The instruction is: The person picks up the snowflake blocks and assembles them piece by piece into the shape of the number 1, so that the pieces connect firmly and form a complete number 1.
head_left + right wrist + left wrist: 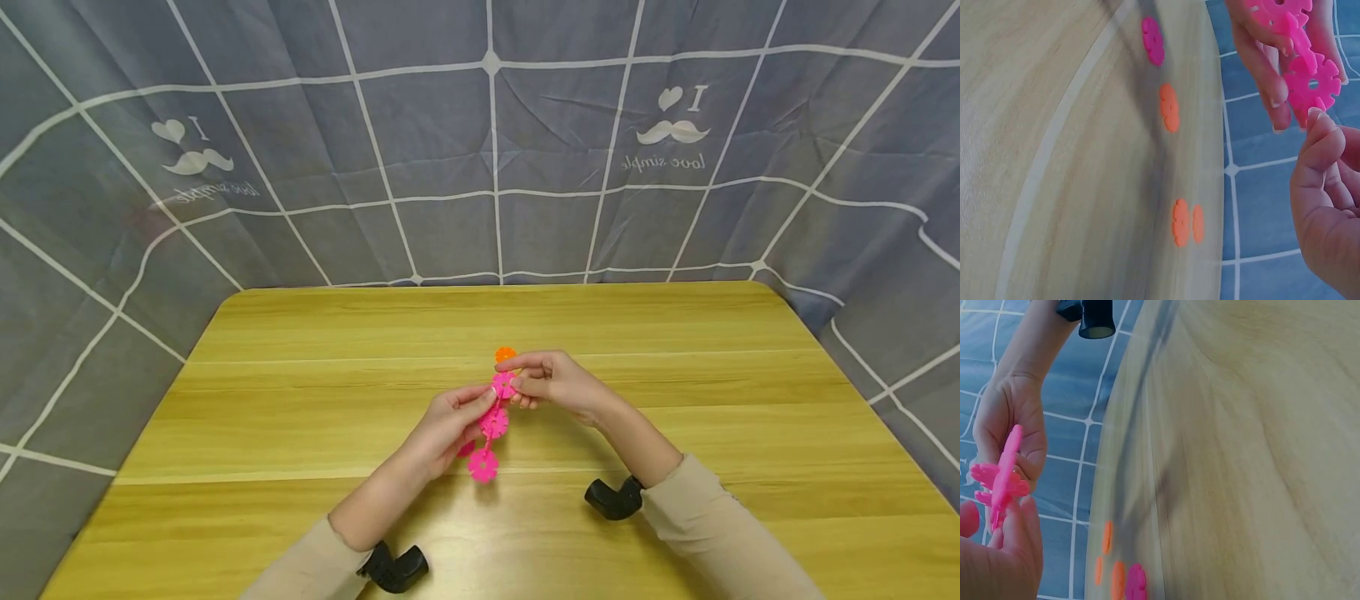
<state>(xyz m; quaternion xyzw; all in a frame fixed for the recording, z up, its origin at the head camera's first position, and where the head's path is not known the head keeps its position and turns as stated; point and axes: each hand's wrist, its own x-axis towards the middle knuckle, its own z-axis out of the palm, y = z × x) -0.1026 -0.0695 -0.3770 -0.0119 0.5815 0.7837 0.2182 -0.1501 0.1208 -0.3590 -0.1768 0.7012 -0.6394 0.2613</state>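
Observation:
A chain of interlocked pink notched discs [495,422] hangs over the table, one end toward me. My left hand [442,429] grips it near its far end, thumb on top. From the right, my right hand [566,383] pinches the edge of the farthest pink disc [504,384] between thumb and fingers. In the right wrist view the right thumb [1322,128] lies at a small pink piece on that disc's rim. The left wrist view has the chain [1004,475] edge-on between both hands.
On the wooden table [300,433] lie several loose discs: a darker pink disc [1154,41], an orange disc [1169,107] and two more orange ones farther along. The hands hide most of them from the head view. A grey checked curtain [420,167] surrounds the table's far side.

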